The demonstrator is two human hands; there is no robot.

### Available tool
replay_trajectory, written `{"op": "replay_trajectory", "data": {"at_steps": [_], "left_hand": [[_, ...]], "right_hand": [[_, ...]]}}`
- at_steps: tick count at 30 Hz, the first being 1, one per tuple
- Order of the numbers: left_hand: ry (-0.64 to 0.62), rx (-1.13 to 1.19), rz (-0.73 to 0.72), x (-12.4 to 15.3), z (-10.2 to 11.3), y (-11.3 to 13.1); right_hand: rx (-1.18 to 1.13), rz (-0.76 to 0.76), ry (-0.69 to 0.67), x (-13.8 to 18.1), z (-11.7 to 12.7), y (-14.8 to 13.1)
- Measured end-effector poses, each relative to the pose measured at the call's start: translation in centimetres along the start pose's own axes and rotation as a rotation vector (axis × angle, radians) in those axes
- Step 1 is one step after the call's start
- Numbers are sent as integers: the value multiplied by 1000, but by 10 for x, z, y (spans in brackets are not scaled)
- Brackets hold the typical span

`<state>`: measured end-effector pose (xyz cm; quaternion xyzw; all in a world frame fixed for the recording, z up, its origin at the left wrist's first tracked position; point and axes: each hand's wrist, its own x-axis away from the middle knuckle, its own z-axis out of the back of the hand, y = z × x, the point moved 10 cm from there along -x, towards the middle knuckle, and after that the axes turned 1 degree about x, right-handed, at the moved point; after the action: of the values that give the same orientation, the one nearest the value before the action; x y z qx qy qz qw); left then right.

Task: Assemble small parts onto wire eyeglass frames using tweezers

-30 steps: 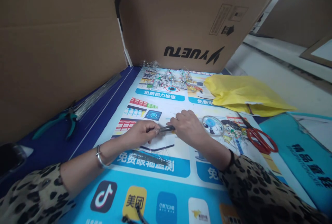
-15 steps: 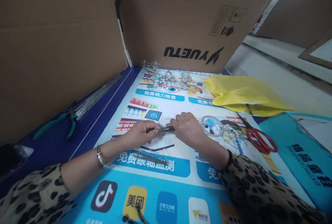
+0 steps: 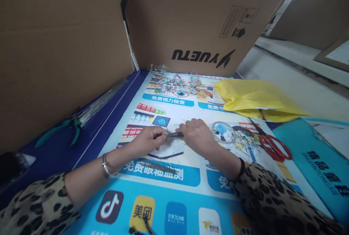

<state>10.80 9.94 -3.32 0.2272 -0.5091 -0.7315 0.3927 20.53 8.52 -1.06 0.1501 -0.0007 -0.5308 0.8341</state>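
Observation:
Between my hands is a slim dark-grey tapered piece (image 3: pixel 174 134) with a metallic sheen; its exact kind does not show. My left hand (image 3: pixel 151 140) pinches its left end with thumb and forefinger. Closed round the right end is my right hand (image 3: pixel 196 135), which hides that part. Just below them, a bundle of fine dark strands (image 3: pixel 159 165) lies on the printed sheet (image 3: pixel 191 115). Right of my right hand sits a round clear dish (image 3: pixel 223 132). Red-handled scissors (image 3: pixel 275 148) lie farther right, beside thin wire pieces with coloured bits (image 3: pixel 245 140).
Green-handled pliers (image 3: pixel 61 128) and long thin wires (image 3: pixel 100 100) lie at the left. Cardboard (image 3: pixel 177 17) stands along the back and left. Tangled wire pieces (image 3: pixel 188 82) lie before it. A yellow bag (image 3: pixel 256 98) and a teal bag (image 3: pixel 313 162) are on the right.
My hands keep the same grip in almost the same spot. The dark piece between them has shifted very slightly.

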Motion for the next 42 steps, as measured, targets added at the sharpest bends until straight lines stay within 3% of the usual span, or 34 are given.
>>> {"op": "replay_trajectory", "data": {"at_steps": [10,17,22,35,42], "left_hand": [[5,10,8,-1,0,-4],[23,72,62,-1,3,-8],[34,114,98,0,3,-10],[50,103,50,-1,4,-7],[92,76,51,0,6,-2]], "right_hand": [[-85,-42,-82,0,-8,2],[-248,-166,-120,1,-13,13],[-282,-194,-86,2,-12,17],[-118,-132,62,6,10,10],[-51,-123,49,6,13,4]]}}
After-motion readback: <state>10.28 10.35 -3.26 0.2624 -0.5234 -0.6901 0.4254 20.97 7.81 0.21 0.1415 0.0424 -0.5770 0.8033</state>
